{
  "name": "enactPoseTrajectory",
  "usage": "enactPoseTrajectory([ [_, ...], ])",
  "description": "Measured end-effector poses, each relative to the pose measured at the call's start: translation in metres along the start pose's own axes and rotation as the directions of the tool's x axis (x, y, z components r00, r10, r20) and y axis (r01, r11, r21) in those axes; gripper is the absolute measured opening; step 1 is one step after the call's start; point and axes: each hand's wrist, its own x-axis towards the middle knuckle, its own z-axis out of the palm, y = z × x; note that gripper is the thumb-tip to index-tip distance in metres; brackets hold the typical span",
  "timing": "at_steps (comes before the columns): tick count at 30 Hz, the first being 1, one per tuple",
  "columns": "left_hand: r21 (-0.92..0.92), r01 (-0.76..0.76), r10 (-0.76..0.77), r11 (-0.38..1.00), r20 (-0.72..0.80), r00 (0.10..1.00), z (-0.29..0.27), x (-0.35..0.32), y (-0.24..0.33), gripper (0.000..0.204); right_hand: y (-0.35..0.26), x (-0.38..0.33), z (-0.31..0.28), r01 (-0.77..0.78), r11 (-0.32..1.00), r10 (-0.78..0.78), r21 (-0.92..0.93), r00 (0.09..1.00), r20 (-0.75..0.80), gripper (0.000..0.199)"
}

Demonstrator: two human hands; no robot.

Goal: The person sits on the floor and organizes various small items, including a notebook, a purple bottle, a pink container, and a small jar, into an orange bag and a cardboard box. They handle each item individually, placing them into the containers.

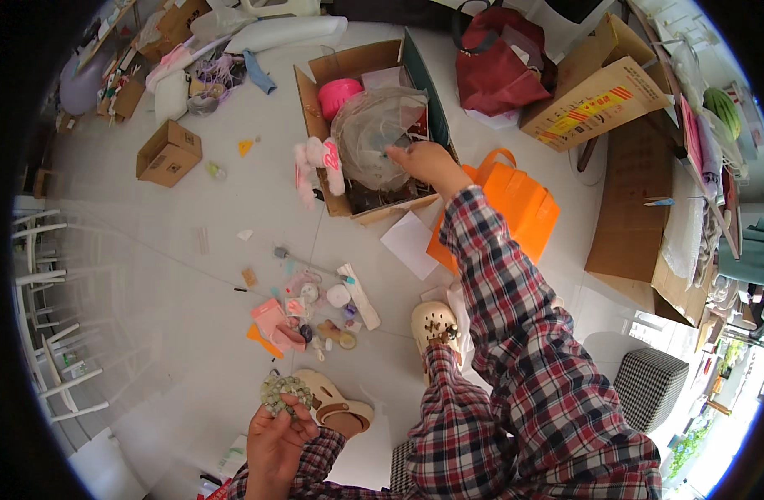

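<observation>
My left hand [275, 446] is closed around a bunch of pale green beaded bracelets [284, 392], held low above a beige clog. Reaching forward, my right hand [432, 167] is over the open cardboard box [342, 206], its fingers pinched at the edge of a crumpled clear plastic bag [369, 133]. A bright pink round container [339, 97] sits in the box's far left corner. Over the left wall hangs a fluffy pink and white item [319, 162]. What lies under the plastic is mostly hidden.
Small items, including a pink pouch [278, 323] and a white roll [339, 295], lie scattered before my feet. An orange basket [515, 200] stands right of the box. A small carton [169, 153] sits left; a red bag [499, 62] stands at the back.
</observation>
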Motion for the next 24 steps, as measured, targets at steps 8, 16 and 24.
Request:
enactPoseTrajectory([
  [8, -0.033, -0.037, 0.035, 0.999, -0.044, 0.998, -0.003, -0.003, 0.001, 0.021, -0.040, -0.060, 0.051, 0.004, 0.981, -0.018, -0.192, 0.997, -0.073, 0.054],
  [16, 0.062, 0.004, -0.002, 0.998, -0.039, 0.999, 0.002, 0.001, -0.007, 0.021, -0.023, -0.072, 0.058, 0.093, 0.960, -0.145, -0.263, 0.971, -0.188, 0.058],
  [24, -0.023, -0.011, 0.011, 1.000, -0.033, 0.999, 0.005, -0.001, -0.008, 0.021, -0.025, -0.078, 0.046, 0.160, 0.937, -0.236, -0.310, 0.945, -0.224, 0.027],
])
